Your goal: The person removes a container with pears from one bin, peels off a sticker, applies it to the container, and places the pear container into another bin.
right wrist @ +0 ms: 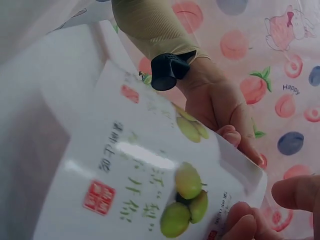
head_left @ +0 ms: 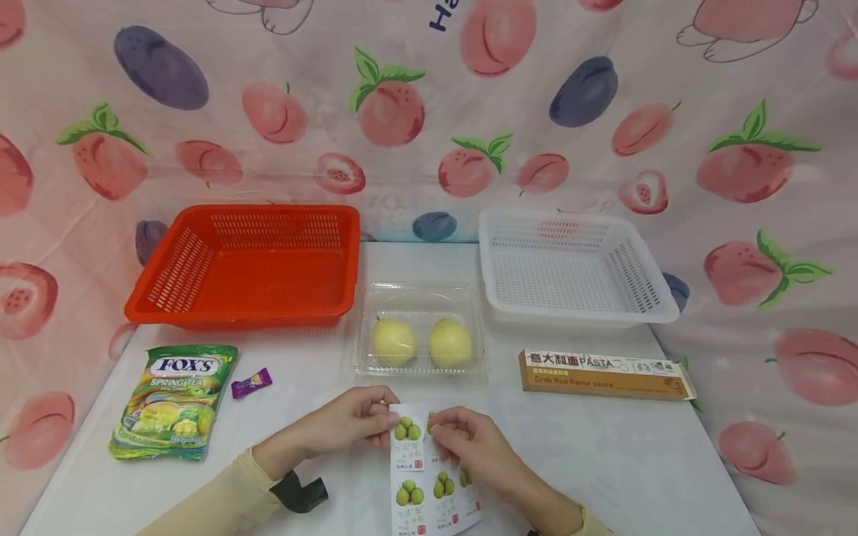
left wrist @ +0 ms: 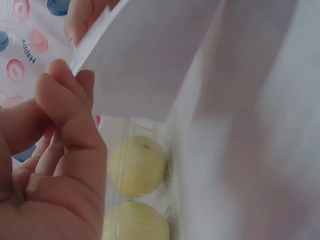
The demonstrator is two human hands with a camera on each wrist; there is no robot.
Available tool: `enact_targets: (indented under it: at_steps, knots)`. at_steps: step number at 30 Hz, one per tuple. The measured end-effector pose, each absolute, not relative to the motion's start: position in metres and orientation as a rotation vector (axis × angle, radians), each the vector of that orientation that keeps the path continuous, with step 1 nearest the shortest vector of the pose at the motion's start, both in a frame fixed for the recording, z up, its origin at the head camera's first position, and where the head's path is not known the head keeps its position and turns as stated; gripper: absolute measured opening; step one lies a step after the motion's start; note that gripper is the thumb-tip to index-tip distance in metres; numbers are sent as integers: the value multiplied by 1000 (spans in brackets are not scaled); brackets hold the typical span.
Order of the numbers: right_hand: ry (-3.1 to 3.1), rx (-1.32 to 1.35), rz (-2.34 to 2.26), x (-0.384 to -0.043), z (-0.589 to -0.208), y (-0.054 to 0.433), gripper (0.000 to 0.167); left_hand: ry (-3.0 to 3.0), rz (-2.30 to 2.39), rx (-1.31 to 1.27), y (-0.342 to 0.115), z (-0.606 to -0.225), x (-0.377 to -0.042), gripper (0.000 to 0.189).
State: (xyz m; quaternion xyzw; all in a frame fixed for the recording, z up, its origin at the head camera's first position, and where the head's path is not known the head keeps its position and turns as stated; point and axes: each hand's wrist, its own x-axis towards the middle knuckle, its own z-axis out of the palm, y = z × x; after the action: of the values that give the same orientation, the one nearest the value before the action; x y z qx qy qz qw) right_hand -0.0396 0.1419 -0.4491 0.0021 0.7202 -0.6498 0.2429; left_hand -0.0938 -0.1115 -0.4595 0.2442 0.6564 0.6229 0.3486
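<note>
A white sheet of stickers (head_left: 430, 514), printed with green pears, writing and red seals, stands before me in the head view. My left hand (head_left: 358, 418) pinches its upper left edge between thumb and finger. There, one sticker (head_left: 407, 455) overlaps the rest of the sheet like a separate flap. My right hand (head_left: 477, 450) holds the top right part with curled fingers, covering some of the print. In the right wrist view the printed face bends toward the camera. Just beyond the hands lies a clear plastic box (head_left: 418, 371) with two yellow pears (head_left: 394, 342) inside.
A red basket (head_left: 281, 286) stands at the back left, a white basket (head_left: 576, 275) at the back right. On the left lie a green candy bag (head_left: 176, 402) and a small purple wrapped candy (head_left: 252, 383). To the right is a pasta box (head_left: 603, 378).
</note>
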Motion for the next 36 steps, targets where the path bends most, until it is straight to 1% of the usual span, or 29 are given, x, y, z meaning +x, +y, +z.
enact_targets:
  at_steps: [12, 23, 30, 36]
  knots:
    - [1961, -53, -1806, -39, -447, 137, 26, 1664, 1698, 617, -106, -455, -89, 20]
    - [1974, -45, -1807, -42, -450, 132, 24, 1739, 1704, 591, -104, -451, -85, 20]
    - [1969, -45, -1847, -42, -447, 131, 31, 1780, 1737, 561, -102, -452, -84, 20]
    - [1973, -92, -1851, -41, -447, 131, 24, 1779, 1753, 488, -102, -453, -83, 23]
